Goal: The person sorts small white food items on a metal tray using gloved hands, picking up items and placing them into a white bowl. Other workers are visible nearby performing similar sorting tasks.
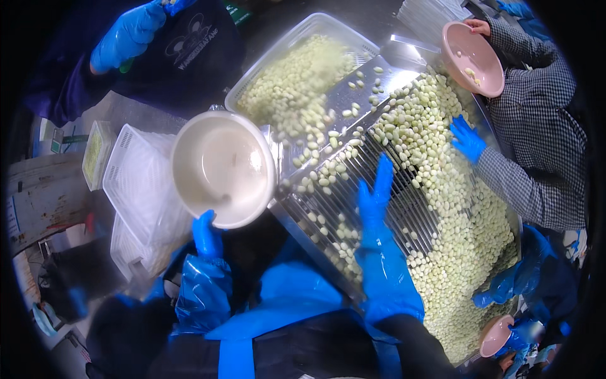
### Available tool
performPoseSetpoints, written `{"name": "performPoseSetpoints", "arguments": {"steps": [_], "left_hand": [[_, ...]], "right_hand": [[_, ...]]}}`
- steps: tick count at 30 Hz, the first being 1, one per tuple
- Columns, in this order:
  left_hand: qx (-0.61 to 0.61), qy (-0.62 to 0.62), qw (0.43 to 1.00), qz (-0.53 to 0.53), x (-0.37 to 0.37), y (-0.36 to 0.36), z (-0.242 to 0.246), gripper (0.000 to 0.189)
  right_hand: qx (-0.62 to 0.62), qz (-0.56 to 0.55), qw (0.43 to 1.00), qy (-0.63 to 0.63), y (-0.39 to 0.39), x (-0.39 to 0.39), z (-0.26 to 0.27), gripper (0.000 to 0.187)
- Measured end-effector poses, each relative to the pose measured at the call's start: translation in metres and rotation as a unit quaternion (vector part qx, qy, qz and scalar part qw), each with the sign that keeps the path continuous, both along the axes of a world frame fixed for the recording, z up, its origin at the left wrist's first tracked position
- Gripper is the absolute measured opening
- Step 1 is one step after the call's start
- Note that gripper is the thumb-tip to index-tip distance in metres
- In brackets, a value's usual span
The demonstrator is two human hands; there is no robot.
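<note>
My gloved left hand (208,235) grips the near rim of a white plastic basin (225,166). The basin is tipped so that its inside faces me, with a little wetness and a dark spot low inside. Over a slatted metal grate (402,215) reaches my gloved right hand (376,194), its fingers apart and nothing visible in them. Whether it touches the slats cannot be told. Pale green, grape-like oval fruits (454,213) lie heaped to the right of this hand, with loose ones scattered on its left.
A white perforated crate (303,26) of the fruits stands beyond a metal chute (350,118). Stacked white crates (137,189) stand left of the basin. Across the grate, a co-worker's blue-gloved hand (466,139) touches the heap; their other hand holds a pink basin (473,61).
</note>
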State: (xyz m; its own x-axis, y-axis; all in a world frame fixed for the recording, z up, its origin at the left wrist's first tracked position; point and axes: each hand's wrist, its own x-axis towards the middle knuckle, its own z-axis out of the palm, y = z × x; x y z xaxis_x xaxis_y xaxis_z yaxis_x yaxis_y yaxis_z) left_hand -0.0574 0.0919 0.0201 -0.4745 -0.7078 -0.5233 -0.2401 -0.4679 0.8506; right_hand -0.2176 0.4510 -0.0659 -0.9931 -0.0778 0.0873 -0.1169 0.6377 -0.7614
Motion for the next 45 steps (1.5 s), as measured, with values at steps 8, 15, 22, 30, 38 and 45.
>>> {"name": "performPoseSetpoints", "arguments": {"steps": [8,15,22,30,38,45], "left_hand": [[-0.005,0.001,1.0,-0.014,-0.01,-0.008,-0.013,0.034],[-0.029,0.002,0.999,-0.017,-0.01,-0.012,-0.028,0.033],[0.0,0.033,0.998,-0.057,0.0,0.004,-0.015,0.031],[0.03,0.061,0.997,-0.04,0.06,0.004,-0.018,0.022],[-0.273,0.0,0.95,-0.153,0.081,-0.031,-0.067,0.027],[-0.511,-0.118,0.806,-0.275,0.051,-0.053,-0.055,0.023]], "right_hand": [[0.226,-0.042,0.951,-0.207,0.171,0.227,0.066,0.108],[0.253,0.109,0.933,-0.233,0.149,0.245,0.015,0.108],[0.184,0.144,0.968,-0.095,0.013,0.135,-0.016,0.1],[0.172,0.155,0.972,-0.037,0.079,0.158,0.003,0.104],[0.317,0.233,0.918,-0.049,0.066,0.168,-0.01,0.104],[0.354,0.228,0.907,-0.021,-0.051,0.08,-0.027,0.105]]}}
